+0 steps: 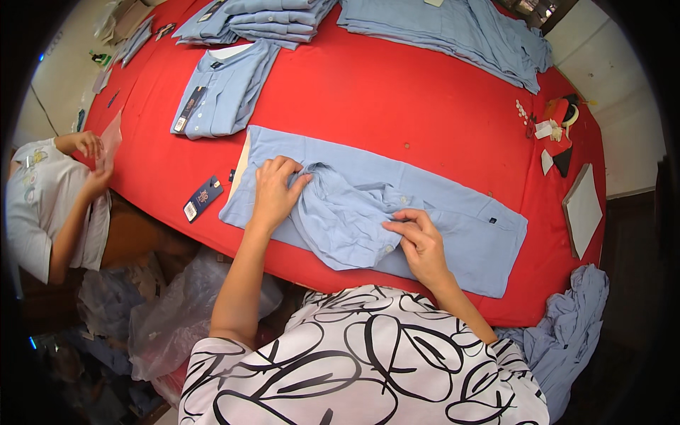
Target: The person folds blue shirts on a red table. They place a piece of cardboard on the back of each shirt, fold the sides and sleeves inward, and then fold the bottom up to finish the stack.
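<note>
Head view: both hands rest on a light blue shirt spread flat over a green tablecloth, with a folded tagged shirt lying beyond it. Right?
Not quite. In the head view the tablecloth is red, not green. The left hand and right hand do rest on the light blue shirt, and the folded tagged shirt lies beyond it.

Red desk (397, 92). Folded blue shirt (223, 92) with a dark tag near the far left edge; stacks of folded blue shirts (262, 18) along the far edge. Loose dark hang tag (202, 199) at near left edge. Flat board (584, 210) at right edge. Crumpled blue cloth (570, 333) hangs off near right corner.
</note>
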